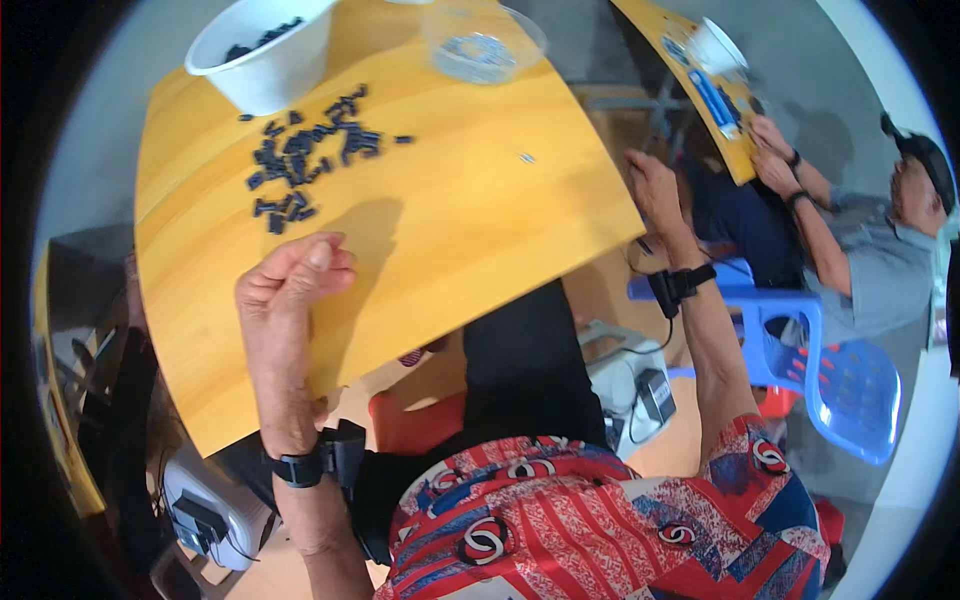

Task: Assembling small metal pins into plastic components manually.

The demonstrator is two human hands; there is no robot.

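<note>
My left hand (300, 280) is over the left part of the yellow wooden table (470, 240), thumb and fingers pinched together. Whatever it may hold does not show. Just beyond its fingers lies a loose heap of small black cylindrical pieces (300, 150). My right hand (656, 195) is at the table's right edge, its fingers curled in; anything inside them is hidden. Between the hands and farther back, a few tiny silvery metal pieces (527, 157) lie on the wood.
A white tub (265, 75) with more black pieces stands at the far left. A clear round container (480, 50) of small metal parts is at the back. On the right, a co-worker (880, 240) works at another table (690, 85), near a blue plastic chair (850, 400).
</note>
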